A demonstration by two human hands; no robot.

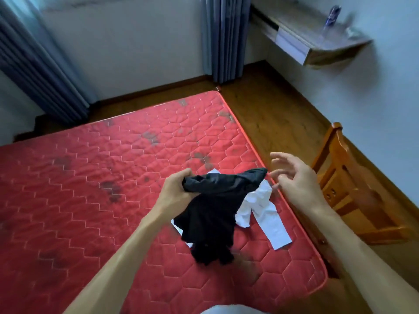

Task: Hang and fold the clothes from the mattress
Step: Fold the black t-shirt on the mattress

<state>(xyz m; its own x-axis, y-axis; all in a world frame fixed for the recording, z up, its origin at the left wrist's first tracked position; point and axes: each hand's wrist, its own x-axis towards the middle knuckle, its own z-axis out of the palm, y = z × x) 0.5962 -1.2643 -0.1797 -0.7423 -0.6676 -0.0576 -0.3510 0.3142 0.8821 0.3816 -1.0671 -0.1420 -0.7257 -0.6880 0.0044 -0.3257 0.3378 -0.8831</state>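
A black garment (210, 214) hangs bunched above the red quilted mattress (90, 177). My left hand (175, 189) grips its upper left end, and the cloth droops down to a crumpled bottom near the mattress. My right hand (292, 177) hovers just right of the garment's upper right tip, fingers spread and holding nothing. A white garment (265, 214) lies crumpled on the mattress under and right of the black one, one long sleeve or leg stretched toward the near right edge.
A wooden chair (353, 189) stands on the wood floor close to the mattress's right edge. A wall-mounted shelf (306, 41) with a bottle juts out at the upper right. Blue-grey curtains (224, 37) hang at the far wall and at the left.
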